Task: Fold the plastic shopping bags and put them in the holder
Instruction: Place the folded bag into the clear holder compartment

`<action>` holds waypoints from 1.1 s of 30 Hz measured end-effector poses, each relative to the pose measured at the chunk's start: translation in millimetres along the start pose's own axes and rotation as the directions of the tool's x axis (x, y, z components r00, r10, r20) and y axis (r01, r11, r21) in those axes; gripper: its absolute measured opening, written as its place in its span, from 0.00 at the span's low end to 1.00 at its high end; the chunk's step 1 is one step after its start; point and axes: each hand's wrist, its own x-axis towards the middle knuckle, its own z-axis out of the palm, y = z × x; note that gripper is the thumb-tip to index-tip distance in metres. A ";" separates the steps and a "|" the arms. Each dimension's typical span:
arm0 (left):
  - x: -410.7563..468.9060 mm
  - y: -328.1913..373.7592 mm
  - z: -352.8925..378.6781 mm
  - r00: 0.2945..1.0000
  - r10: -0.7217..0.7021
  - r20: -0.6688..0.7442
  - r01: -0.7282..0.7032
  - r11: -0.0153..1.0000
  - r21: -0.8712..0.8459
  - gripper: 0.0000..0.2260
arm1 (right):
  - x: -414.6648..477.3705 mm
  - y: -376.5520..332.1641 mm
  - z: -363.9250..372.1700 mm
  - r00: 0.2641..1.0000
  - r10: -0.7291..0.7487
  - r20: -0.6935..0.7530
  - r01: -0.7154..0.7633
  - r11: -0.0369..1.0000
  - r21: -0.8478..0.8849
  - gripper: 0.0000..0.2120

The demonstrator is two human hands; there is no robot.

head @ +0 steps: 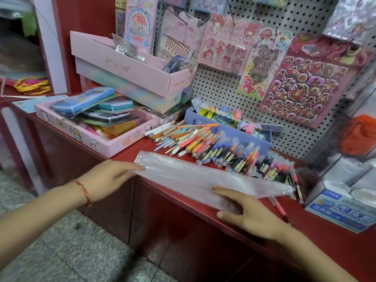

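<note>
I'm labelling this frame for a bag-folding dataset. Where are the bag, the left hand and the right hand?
bag [193, 177], head view, middle of the folded strip.
left hand [110, 177], head view, back of the hand.
right hand [250, 212], head view, back of the hand.

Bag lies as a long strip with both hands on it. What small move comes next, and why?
Probably fold the left end over toward the right: the plastic bag is one long strip, the left hand holds its left end, and the right hand presses it flat.
</note>
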 end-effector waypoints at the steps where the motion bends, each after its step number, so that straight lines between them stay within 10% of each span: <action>1: 3.2 2.3 -2.8 0.998 -0.057 0.025 0.058 0.997 -0.047 0.12 | 1.7 3.5 -4.9 1.000 0.014 -0.024 -0.012 0.997 0.073 0.22; 10: 28.7 4.9 13.7 0.886 -0.430 -0.173 0.353 0.868 -0.350 0.14 | 5.9 16.0 -24.4 0.988 0.132 -0.081 -0.096 0.935 0.341 0.27; 16: 37.0 19.9 25.3 0.804 -0.498 -0.326 0.488 0.865 -0.117 0.12 | 1.6 16.6 -14.3 0.882 0.284 -0.376 -0.081 0.877 0.473 0.04; 22: 40.8 35.9 41.4 0.758 -0.435 -0.486 0.605 0.747 0.274 0.10 | 26.1 21.7 -0.4 0.659 0.370 -0.655 -0.352 0.921 0.166 0.19; 27: 40.3 35.7 47.5 0.816 -0.280 -0.505 0.502 0.777 0.380 0.10 | 31.3 12.3 11.6 0.660 0.415 -0.626 -0.561 0.827 -0.043 0.12; 29: 42.6 42.4 46.9 0.881 -0.017 -0.473 0.263 0.847 0.461 0.13 | 31.3 11.6 11.4 0.666 0.412 -0.622 -0.564 0.824 -0.059 0.10; 33: 40.0 52.3 71.3 0.972 0.233 0.004 -0.202 0.833 0.515 0.24 | 29.7 9.7 10.9 0.681 0.387 -0.621 -0.571 0.812 -0.120 0.09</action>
